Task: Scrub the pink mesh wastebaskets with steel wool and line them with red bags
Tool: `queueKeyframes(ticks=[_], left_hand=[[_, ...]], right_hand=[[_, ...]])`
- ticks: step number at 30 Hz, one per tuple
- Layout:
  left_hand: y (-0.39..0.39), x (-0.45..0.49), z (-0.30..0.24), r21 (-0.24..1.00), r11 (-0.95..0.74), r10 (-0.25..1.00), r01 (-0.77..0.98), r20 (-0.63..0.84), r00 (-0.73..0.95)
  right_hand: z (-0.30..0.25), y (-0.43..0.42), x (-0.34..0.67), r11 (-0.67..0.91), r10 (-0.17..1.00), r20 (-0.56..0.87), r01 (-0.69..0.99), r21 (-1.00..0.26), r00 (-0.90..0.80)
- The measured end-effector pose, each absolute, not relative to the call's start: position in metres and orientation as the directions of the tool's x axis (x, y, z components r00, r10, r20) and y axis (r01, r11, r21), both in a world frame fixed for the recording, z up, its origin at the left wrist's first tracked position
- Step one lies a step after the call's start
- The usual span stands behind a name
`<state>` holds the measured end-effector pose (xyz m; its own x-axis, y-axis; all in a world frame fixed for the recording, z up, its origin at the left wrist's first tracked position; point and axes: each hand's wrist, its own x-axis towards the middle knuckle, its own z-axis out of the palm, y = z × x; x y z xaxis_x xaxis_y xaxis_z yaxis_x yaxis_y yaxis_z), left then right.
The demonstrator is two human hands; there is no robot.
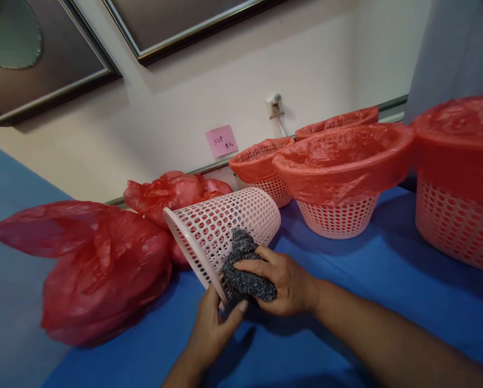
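Observation:
A pink perforated plastic basket (225, 226) lies on its side on the blue table (386, 291), its open mouth facing left. My left hand (212, 328) grips the basket's lower rim, fingers closed on it. My right hand (284, 283) is closed on a dark grey speckled cloth (245, 269) and presses it against the outside wall of the basket.
Two crumpled red plastic bags (99, 269) (172, 194) lie left of and behind the basket. Several pink baskets lined with red bags (338, 172) (459, 178) (261, 164) stand to the right along the wall. A pink sticky note (221, 141) and a socket (274, 105) are on the wall.

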<state>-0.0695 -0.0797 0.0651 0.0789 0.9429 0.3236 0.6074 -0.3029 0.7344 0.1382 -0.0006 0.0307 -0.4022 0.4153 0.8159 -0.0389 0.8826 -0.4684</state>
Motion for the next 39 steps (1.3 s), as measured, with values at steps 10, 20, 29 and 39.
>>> queueKeyframes(ticks=[10, 20, 29, 39], left_hand=[[-0.063, -0.061, 0.078, 0.848, -0.291, 0.950, 0.443, 0.310, 0.031], [-0.062, -0.088, 0.013, 0.550, -0.483, 0.868, 0.682, 0.401, 0.291], [-0.066, -0.107, -0.010, 0.430, -0.595, 0.784, 0.679, 0.497, 0.372], [-0.067, -0.110, -0.011, 0.381, -0.557, 0.791, 0.738, 0.514, 0.332]], right_hand=[[0.025, 0.019, 0.141, 0.849, 0.517, 0.824, 0.019, -0.528, -0.233], [0.009, 0.057, 0.135, 0.336, 0.935, 0.346, 0.117, -0.934, 0.077], [0.021, -0.007, 0.127, 0.911, 0.352, 0.885, -0.105, -0.398, -0.303], [0.003, 0.076, 0.145, 0.323, 0.925, 0.332, 0.077, -0.943, 0.182]])
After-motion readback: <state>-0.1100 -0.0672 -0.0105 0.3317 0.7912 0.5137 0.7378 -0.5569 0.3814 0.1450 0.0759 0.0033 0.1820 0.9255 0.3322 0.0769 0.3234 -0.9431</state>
